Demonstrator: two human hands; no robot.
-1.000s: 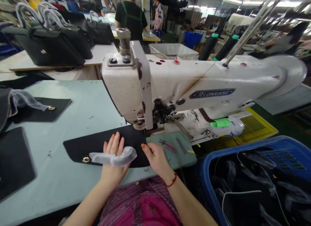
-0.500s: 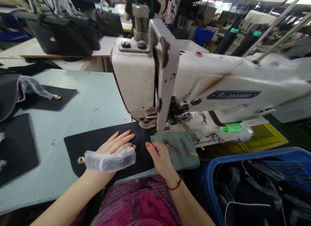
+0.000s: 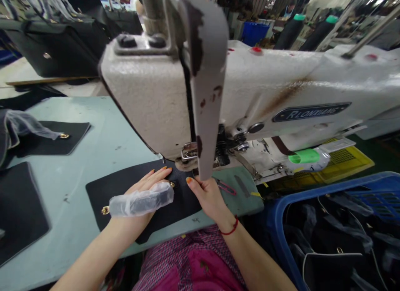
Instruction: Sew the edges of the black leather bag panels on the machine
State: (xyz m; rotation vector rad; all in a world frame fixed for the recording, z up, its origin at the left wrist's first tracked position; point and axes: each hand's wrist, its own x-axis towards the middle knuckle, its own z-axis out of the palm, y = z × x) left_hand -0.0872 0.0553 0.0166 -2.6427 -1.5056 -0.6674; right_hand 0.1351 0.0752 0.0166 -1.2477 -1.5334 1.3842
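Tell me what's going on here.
A person holds a black bag panel down on a pale green table with both hands, its far edge under the head of a white Rlonxiang sewing machine. The left hand lies flat, with a plastic sleeve over it; the right hand is at the panel's edge beside the machine.

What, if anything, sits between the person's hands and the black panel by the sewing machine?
Nothing visible does. The left hand and right hand both rest directly on the black panel. A clear plastic wrap lies over the back of the left hand, not beneath it.
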